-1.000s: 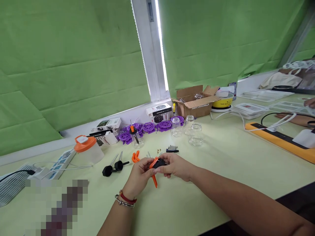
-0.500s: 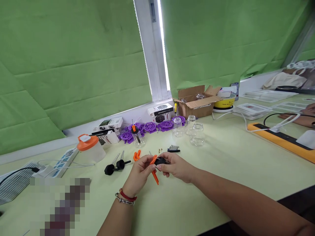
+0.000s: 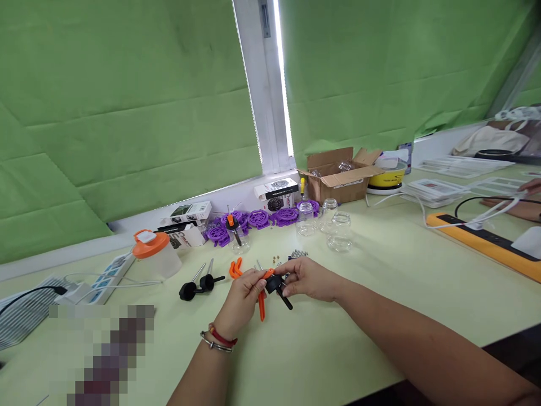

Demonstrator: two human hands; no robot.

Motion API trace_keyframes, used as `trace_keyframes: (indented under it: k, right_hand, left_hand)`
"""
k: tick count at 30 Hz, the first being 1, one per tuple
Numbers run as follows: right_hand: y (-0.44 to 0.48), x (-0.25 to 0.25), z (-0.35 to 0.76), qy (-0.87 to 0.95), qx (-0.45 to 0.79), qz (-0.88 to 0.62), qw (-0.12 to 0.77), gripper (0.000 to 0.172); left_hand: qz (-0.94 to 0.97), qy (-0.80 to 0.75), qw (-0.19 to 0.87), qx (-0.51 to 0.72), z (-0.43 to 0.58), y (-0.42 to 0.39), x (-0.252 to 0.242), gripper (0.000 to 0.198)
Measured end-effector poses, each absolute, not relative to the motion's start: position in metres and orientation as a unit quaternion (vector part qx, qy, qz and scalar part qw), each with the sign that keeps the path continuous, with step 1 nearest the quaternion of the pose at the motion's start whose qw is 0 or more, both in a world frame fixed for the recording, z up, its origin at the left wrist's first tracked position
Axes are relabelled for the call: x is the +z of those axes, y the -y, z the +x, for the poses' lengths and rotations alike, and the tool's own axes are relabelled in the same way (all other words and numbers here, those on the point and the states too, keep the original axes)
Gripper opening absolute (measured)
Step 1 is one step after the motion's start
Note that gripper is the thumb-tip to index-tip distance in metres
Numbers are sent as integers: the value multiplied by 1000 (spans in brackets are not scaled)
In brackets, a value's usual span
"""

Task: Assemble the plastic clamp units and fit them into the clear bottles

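My left hand (image 3: 244,296) pinches an orange lever-shaped plastic piece (image 3: 261,307), one arm of which hangs below the fingers. Against it sits a black round cap (image 3: 274,283) with a black spout-like arm pointing down to the right. My right hand (image 3: 306,279) has its fingers closed on the cap's right side; the fingertips partly hide the contact. Left of the hands lie two black caps (image 3: 188,291) with thin metal rods and more orange pieces (image 3: 235,269). Just beyond the hands are small brass-coloured bits (image 3: 275,259) and springs (image 3: 299,254).
Several clear jars (image 3: 339,234) stand behind, near purple plastic frames (image 3: 258,219). A jar with a black and orange top (image 3: 233,223) is beside an orange-lidded jug (image 3: 151,245). Farther out are a cardboard box (image 3: 346,189), an orange power strip (image 3: 486,239) and another person's hand (image 3: 530,186).
The black cap has turned, so its arm now points down toward me. The orange piece has swung to hang more upright, and my right hand's fingers have shifted up and opened slightly around the cap.
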State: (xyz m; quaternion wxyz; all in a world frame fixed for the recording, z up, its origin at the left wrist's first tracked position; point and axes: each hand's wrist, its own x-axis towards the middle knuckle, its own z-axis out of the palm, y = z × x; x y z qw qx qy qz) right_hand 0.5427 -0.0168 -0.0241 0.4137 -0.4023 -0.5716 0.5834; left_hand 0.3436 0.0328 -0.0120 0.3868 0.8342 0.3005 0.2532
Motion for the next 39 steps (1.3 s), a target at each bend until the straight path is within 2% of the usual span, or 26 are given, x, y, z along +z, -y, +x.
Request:
trace_keyframes:
  k: [2, 6, 11, 16, 19, 21, 22, 23, 25, 27, 29, 35, 39]
  right_hand:
    - [14, -29, 541, 548, 575, -417, 442, 43]
    - [10, -35, 538, 522, 596, -401, 460, 55]
    - [13, -34, 537, 522, 593, -434, 433, 38]
    - [9, -34, 534, 461, 594, -494, 436, 30]
    - [-5, -36, 534, 402, 570, -492, 521, 30]
    - [-18, -36, 533, 410, 504, -501, 572, 25]
    - [-24, -36, 532, 441, 458, -520, 571, 21]
    - [-30, -35, 530, 493, 401, -548, 543, 16]
    - [-40, -35, 524, 633, 245, -609, 411, 8]
    - [-48, -35, 517, 730, 98, -625, 257, 10]
    - [-52, -37, 509, 772, 35, -611, 175, 12]
    - [-53, -39, 502, 827, -36, -560, 36, 16]
    - [-47, -33, 505, 811, -25, -583, 40, 21]
  left_hand:
    - [847, -276, 382, 244, 344, -32, -12, 32]
    - [872, -243, 373, 203, 346, -27, -13, 28]
    - [892, -255, 336, 159, 347, -23, -15, 16]
    - [915, -217, 313, 134, 346, -20, -8, 26]
    - [911, -174, 352, 126, 341, -19, -1, 31]
    - [900, -170, 377, 136, 336, -22, 1, 34]
    - [891, -185, 383, 158, 334, -26, 0, 34]
    - [878, -212, 382, 195, 332, -30, -2, 33]
    - [838, -287, 367, 285, 330, -40, -9, 31]
    - [785, -357, 355, 360, 329, -51, -18, 27]
    - [751, -401, 353, 388, 327, -59, -25, 27]
    - [738, -489, 279, 372, 322, -67, -29, 28]
    - [733, -537, 226, 350, 319, -69, -29, 23]
